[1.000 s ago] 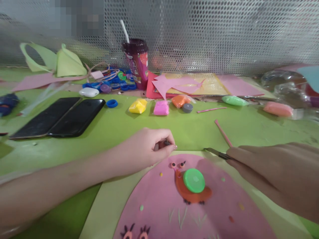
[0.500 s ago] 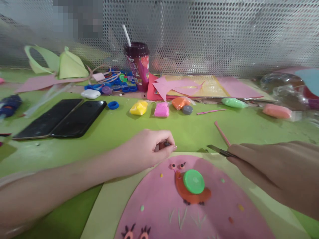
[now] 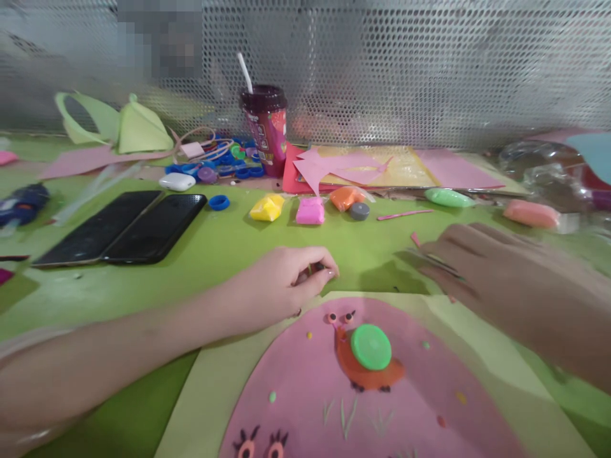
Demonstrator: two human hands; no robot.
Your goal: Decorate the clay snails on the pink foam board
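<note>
My left hand (image 3: pixel 286 280) rests on the green table just above the pink paper (image 3: pixel 334 388), its fingers pinched round a small dark piece I cannot make out. On the pink paper sits an orange clay snail (image 3: pixel 365 372) with a green cap shell (image 3: pixel 371 346) and two small eyes. My right hand (image 3: pixel 482 270) is blurred and hovers above the table at the right, fingers closed on a thin metal tool (image 3: pixel 436 262). A pink stick (image 3: pixel 416 240) lies partly under that hand.
Two black phones (image 3: pixel 124 226) lie at left. Yellow (image 3: pixel 266 207), pink (image 3: pixel 310 210), orange (image 3: pixel 344 197), green and peach clay lumps line the middle. A maroon cup with a straw (image 3: pixel 265 130), blue rings, paper sheets and a perforated metal screen stand behind.
My right hand has lifted and moved up and left with the metal tool, away from the paper's edge. My left hand has stayed in place.
</note>
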